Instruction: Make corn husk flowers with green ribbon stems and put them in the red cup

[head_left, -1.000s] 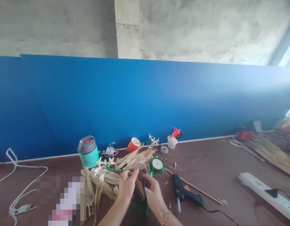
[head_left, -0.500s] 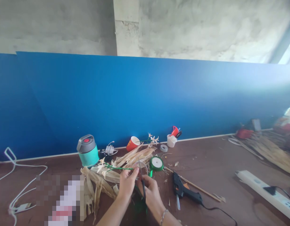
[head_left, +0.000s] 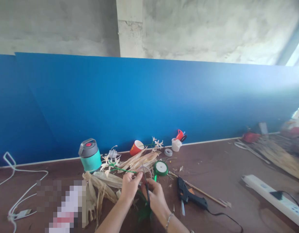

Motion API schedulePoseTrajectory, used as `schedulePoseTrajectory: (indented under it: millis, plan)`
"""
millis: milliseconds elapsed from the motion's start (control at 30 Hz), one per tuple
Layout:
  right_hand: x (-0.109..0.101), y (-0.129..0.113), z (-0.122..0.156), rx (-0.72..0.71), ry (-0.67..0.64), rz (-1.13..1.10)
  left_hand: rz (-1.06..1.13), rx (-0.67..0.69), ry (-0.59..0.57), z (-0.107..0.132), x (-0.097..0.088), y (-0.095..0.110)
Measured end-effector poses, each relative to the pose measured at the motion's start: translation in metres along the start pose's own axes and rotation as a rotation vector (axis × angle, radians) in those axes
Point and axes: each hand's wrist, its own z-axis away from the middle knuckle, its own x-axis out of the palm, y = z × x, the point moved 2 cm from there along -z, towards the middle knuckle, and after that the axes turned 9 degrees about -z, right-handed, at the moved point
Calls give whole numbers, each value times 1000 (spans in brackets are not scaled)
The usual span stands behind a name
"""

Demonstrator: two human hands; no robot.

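Note:
My left hand pinches a green-wrapped stem between thumb and fingers. Pale, star-shaped artificial flowers spread from its far end, to the left. Close beside it, my right hand is closed on dark scissors, their narrow blades pointing up and away. How far the blades are parted cannot be made out. A spool of green ribbon lies just beyond the right hand, and a loose green length shows dimly below both hands. Dried corn husks are spread behind and left of the hands.
A glue gun lies at right beside a thin stick. Farther right is a white power strip. Along the blue partition stand a teal container, a tipped red cup and a white cup of tools.
The flower spray has turned and lifted slightly in my left hand, so its blossoms show more fully. Both hands keep nearly the same place, the scissors still in the right.

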Motion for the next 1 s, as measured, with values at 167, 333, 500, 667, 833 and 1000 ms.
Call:
schedulePoseTrajectory:
  millis: [167,333,500,667,833,1000]
  plan:
    - [7,4,3,61,6,79,-22,5,16,-3,-3,-1]
    - [3,-1,1,104,-8,239,-102,43,71,-11,-13,-4]
    - [-21,-23,-2,-1,99,505,-287,150,97,-14,-23,0]
    - [-21,-32,7,79,-109,1135,-510,282,97,-10,-28,23]
    - [-11,-25,13,71,-230,1142,-701,393,66,-3,-26,40]
    - [-23,-19,4,128,-357,1035,-859,473,41,2,-22,44]
